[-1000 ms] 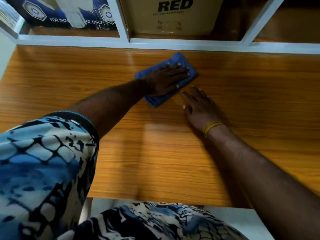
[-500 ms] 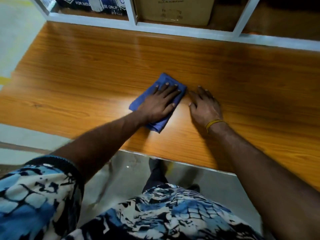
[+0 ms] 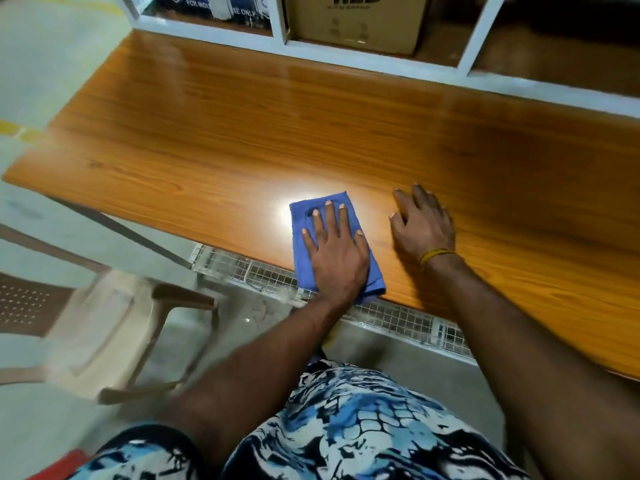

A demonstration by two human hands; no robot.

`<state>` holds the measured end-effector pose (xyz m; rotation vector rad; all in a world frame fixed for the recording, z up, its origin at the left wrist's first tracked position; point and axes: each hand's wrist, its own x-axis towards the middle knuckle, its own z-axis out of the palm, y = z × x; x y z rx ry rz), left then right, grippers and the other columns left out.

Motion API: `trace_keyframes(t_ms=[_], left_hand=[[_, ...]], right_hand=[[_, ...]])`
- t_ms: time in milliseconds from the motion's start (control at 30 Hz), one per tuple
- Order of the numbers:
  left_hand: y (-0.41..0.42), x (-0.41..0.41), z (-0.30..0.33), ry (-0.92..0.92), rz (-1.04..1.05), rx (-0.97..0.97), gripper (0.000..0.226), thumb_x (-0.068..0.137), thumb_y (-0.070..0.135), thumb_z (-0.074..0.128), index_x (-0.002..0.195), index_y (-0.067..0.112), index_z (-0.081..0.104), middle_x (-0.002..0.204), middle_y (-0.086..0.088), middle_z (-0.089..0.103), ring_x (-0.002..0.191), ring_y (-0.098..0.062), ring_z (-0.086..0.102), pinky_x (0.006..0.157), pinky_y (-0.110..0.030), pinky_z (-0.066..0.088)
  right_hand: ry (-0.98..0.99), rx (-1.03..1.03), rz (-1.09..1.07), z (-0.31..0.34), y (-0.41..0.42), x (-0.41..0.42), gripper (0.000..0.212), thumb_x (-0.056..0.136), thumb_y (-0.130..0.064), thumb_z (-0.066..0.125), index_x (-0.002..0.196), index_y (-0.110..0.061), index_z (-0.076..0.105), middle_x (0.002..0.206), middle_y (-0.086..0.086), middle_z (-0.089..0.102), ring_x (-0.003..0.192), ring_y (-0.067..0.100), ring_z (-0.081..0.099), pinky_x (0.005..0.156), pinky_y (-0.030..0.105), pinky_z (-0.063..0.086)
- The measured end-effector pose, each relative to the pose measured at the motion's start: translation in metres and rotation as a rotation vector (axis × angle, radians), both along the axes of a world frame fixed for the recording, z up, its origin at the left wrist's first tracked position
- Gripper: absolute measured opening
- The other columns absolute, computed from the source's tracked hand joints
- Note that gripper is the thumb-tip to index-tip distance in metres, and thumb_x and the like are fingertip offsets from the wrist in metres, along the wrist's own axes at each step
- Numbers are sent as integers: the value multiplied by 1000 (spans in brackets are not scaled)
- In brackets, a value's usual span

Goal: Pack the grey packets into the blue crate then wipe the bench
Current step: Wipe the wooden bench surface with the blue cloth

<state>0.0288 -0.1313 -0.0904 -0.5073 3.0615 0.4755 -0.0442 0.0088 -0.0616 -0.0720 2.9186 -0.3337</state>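
Observation:
A folded blue cloth lies on the wooden bench at its near edge, one corner hanging slightly over. My left hand presses flat on the cloth with the fingers spread. Just to its right, my right hand rests palm down on the bare wood, fingers apart, a yellow band at the wrist. No grey packets and no blue crate are in view.
A white shelf frame runs along the bench's back, holding a cardboard box and a blue printed box. A wire mesh tray hangs under the near edge. A beige plastic chair stands on the floor to the left.
My left hand has dragged the cloth from the back of the bench to its near edge. My right hand slid back alongside it. The view pulled back, revealing the chair and floor.

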Motion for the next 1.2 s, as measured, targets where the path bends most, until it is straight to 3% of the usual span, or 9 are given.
trace_keyframes(t_ms=[267,600,1200], left_hand=[[9,-56,2,9,132,32,61,103,42,26,158,20,11,166,-3,5,153,-28,1,121,-54,1],[-1,-168,-5,89,123,-4,60,100,39,34,155,16,29,163,-9,23,150,-34,16,118,-58,12],[21,-348,-1,51,-175,49,62,102,41,24,157,14,19,165,-11,11,152,-36,3,120,-60,3]], right_hand=[[-16,-8,8,-1,3,-8,53,101,-40,36,152,-37,25,165,1,11,151,28,11,119,48,14],[-76,-20,-35,-2,11,-57,55,99,-40,40,152,-43,23,165,-4,8,151,25,9,121,48,15],[-100,-55,-53,-8,21,-123,54,102,-40,36,153,-44,18,165,-7,-1,152,22,1,121,46,11]])
